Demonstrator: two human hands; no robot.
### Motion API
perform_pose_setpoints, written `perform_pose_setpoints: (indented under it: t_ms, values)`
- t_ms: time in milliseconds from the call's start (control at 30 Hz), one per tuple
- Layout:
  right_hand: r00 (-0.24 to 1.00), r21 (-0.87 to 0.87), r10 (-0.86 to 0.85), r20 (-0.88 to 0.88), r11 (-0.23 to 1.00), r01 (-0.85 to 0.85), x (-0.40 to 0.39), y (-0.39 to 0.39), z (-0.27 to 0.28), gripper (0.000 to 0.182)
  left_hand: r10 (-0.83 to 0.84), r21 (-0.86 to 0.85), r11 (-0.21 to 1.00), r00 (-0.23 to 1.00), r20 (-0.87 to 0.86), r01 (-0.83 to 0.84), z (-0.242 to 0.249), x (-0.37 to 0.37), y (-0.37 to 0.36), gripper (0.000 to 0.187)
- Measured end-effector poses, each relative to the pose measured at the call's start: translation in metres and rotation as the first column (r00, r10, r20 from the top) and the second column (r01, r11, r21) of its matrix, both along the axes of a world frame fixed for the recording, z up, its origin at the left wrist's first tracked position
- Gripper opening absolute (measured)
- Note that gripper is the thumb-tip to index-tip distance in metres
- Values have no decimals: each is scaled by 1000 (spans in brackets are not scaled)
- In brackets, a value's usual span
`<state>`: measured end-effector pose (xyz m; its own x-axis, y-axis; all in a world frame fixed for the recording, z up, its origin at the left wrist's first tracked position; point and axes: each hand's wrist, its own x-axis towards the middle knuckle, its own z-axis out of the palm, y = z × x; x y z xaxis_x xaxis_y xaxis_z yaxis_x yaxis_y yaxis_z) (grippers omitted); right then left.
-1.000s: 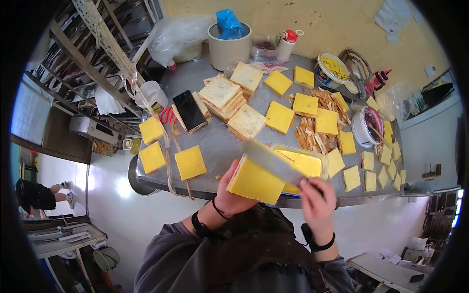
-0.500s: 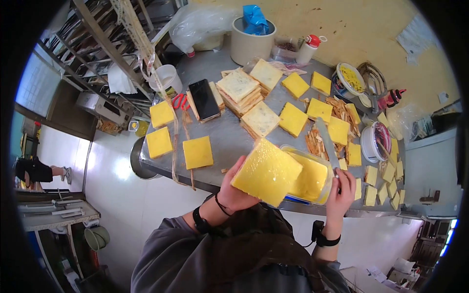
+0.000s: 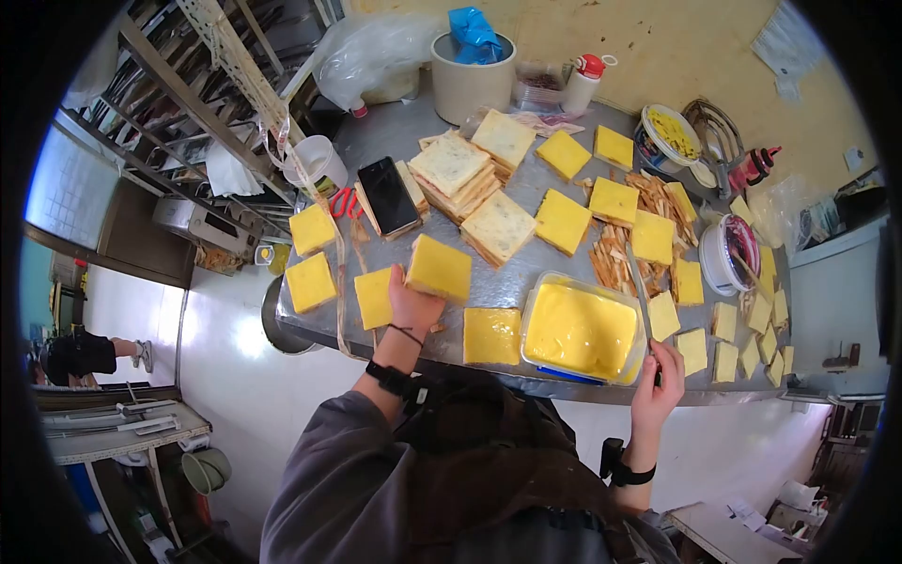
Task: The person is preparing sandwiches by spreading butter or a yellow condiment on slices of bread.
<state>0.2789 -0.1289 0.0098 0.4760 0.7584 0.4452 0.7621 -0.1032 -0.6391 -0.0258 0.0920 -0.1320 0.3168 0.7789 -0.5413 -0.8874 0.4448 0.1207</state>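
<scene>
My left hand (image 3: pixel 413 308) is closed on the edge of a thick, yellow-topped sandwich square (image 3: pixel 440 268), held above the table and partly over another yellow-topped square (image 3: pixel 375 299). My right hand (image 3: pixel 658 376) grips the handle of a long spreading knife (image 3: pixel 642 291), its blade pointing away beside the tub. A clear plastic tub (image 3: pixel 641 350) of smooth yellow spread (image 3: pixel 583 329) stands at the table's front edge between my hands. Left of it lies a glossy yellow square (image 3: pixel 491 336). Plain stacked sandwiches (image 3: pixel 456 174) are farther back.
Several yellow squares and a pile of crust strips (image 3: pixel 615 268) cover the right side of the metal table (image 3: pixel 451 315). A black phone (image 3: pixel 387 195), red-handled scissors (image 3: pixel 345 201), a white bucket (image 3: pixel 316 164) and a large pot (image 3: pixel 473 85) stand behind. A purple-stained tub (image 3: pixel 719 268) is at right.
My left hand has moved left, away from the tub, with a yellow square in it. The spread and a glossy square beside the tub now show. My right hand has shifted slightly down, still gripping the knife.
</scene>
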Motion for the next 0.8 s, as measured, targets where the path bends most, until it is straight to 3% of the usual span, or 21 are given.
perform_pose_setpoints:
  t_ms: [133,167,233,333,433,500,533,633,733,800]
  values:
    - [1000,7,-15,6,1000,15,4,-7,1,18,3,61,998,996,-89,2,-32,-3,4,74]
    - [1000,6,-26,-7,1000,26,6,-10,1,18,1,48,999,983,-183,8,-34,-8,-1,73]
    - [999,10,-40,-28,999,41,9,-16,-1,19,-12,18,1000,930,-368,20,-24,-16,-20,72]
    - [997,19,-50,-52,999,51,13,-22,-7,19,-80,-142,989,937,-339,33,26,-26,-52,70]
    - [995,9,-66,-73,998,66,14,-26,-11,18,-245,-11,968,937,-248,250,70,-28,-72,67]
    - [993,14,-70,-93,997,71,14,-27,-10,18,-329,150,911,897,-296,384,71,-23,-66,66]
    - [993,22,-66,-95,997,68,15,-28,-9,18,-365,228,866,873,-323,446,70,-19,-61,65]
    - [993,43,-64,-103,997,69,18,-31,-5,17,-270,208,867,777,-569,453,63,23,-26,62]
    - [993,39,-79,-84,996,82,29,-48,2,17,-44,155,748,281,-959,646,39,69,19,69]
    - [996,69,-82,-14,994,83,41,-58,6,16,107,101,775,28,-994,624,-5,84,47,71]
